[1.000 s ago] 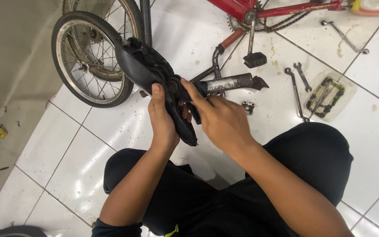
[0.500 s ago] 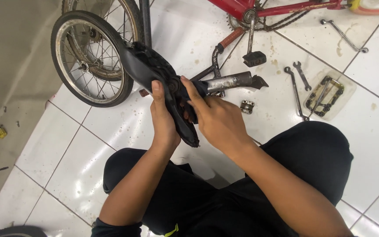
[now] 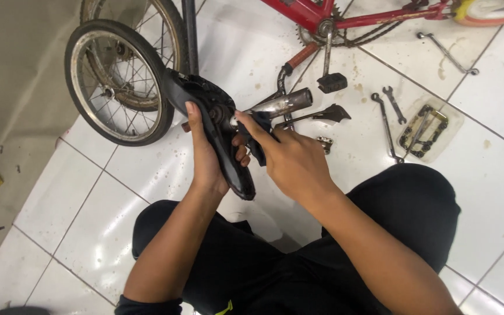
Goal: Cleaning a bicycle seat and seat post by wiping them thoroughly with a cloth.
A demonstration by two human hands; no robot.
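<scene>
A black bicycle saddle (image 3: 205, 111) with a grey metal seat post (image 3: 284, 103) is held up in front of me, underside facing right. My left hand (image 3: 208, 154) grips the saddle from the left, thumb along its edge. My right hand (image 3: 290, 160) presses a dark blue cloth (image 3: 258, 140) against the clamp where post meets saddle. My legs in black trousers (image 3: 380, 210) are below.
A small spoked wheel (image 3: 118, 81) stands at upper left. A red bicycle frame (image 3: 345, 20) with crank and pedal (image 3: 332, 81) lies across the top. Wrenches (image 3: 387, 125) and a clear tray (image 3: 427, 128) with a chain rest on the white tiled floor at right.
The saddle has tilted slightly, and my right hand has slid a little along the clamp with the cloth. My left hand keeps its grip.
</scene>
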